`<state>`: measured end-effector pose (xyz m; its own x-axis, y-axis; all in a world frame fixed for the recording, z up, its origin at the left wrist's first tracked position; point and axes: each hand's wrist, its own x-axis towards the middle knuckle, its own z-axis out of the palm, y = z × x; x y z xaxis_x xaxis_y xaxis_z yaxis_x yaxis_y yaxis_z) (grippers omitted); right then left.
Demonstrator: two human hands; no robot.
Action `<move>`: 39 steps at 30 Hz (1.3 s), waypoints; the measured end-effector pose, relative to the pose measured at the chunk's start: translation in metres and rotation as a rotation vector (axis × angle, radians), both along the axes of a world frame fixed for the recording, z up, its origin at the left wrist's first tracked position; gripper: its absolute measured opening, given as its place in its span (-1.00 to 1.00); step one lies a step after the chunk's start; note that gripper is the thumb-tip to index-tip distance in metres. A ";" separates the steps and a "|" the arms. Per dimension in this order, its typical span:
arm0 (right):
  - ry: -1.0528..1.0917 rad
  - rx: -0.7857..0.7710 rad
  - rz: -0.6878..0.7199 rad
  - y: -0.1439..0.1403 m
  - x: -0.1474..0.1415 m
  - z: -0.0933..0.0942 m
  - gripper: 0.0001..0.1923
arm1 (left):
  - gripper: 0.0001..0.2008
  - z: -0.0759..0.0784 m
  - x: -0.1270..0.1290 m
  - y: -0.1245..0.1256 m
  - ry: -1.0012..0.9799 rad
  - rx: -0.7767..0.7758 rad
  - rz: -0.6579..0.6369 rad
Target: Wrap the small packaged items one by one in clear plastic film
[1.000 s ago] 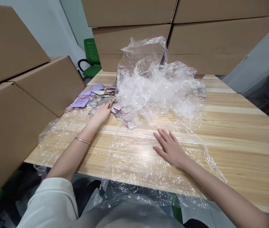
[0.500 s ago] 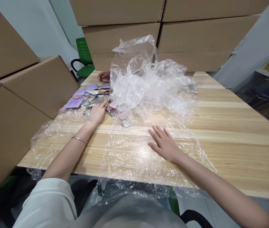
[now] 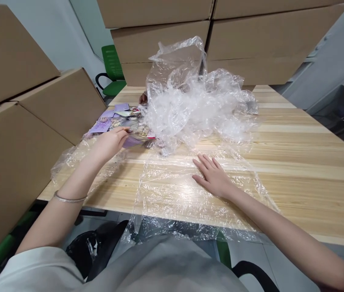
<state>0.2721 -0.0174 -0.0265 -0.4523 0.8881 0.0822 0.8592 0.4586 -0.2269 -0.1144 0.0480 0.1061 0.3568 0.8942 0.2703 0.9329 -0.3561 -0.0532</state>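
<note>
My left hand (image 3: 112, 142) is raised a little over the pile at the left, fingers pinched on the edge of a clear packet (image 3: 141, 133). The packet has brownish contents and a red-and-white corner; exactly what is inside is too small to tell. Around it lie purple packets (image 3: 100, 125) and other small, shiny bagged items. Fingers spread, my right hand (image 3: 213, 176) lies flat on a clear plastic sheet (image 3: 166, 190) that hangs over the table's front edge.
A heap of crumpled clear plastic (image 3: 187, 109) rises at mid-table, partly hiding another person's hand (image 3: 143, 97). Cardboard boxes (image 3: 59, 101) stand at the left, and more boxes (image 3: 260, 52) stack behind. More film (image 3: 68, 162) lies left. A green chair (image 3: 112, 69) stands beyond the wooden table (image 3: 299, 174).
My left hand has drawn back from the pile toward the left, lifting the clear packet. My right hand stays flat on the sheet. The other person's hand has moved behind the plastic heap.
</note>
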 end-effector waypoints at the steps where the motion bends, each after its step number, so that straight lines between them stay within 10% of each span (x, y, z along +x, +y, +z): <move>1: -0.002 -0.004 0.000 0.000 0.000 0.000 -0.29 | -0.60 0.004 -0.001 -0.006 -0.007 0.020 0.023; 11: -0.016 -0.001 0.003 -0.001 -0.001 0.001 -0.28 | -0.78 0.019 -0.018 0.019 -0.289 0.001 0.240; 21: -0.037 -0.001 -0.002 -0.001 -0.001 0.004 -0.26 | -0.77 -0.016 -0.008 0.056 -0.431 -0.160 0.267; 28: 0.016 0.010 -0.005 -0.002 -0.001 0.000 -0.26 | -0.70 0.063 0.031 -0.021 -0.125 0.155 0.257; 31: 0.136 0.054 -0.061 -0.003 -0.001 0.007 -0.34 | -0.67 0.089 0.054 -0.053 -0.319 0.259 0.156; 35: 0.406 0.128 -0.275 0.003 0.017 0.028 -0.41 | -0.73 0.074 0.102 -0.044 -0.635 -0.367 -0.162; 39: 0.451 0.043 -0.535 0.005 0.062 0.047 -0.28 | -0.75 0.011 0.173 -0.007 -0.592 -1.006 -0.519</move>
<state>0.3341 -0.0122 0.0207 0.1323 0.9710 0.1993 0.7954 0.0160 -0.6058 0.0583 0.0415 0.1176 0.7819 0.5887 -0.2053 0.4616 -0.3253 0.8253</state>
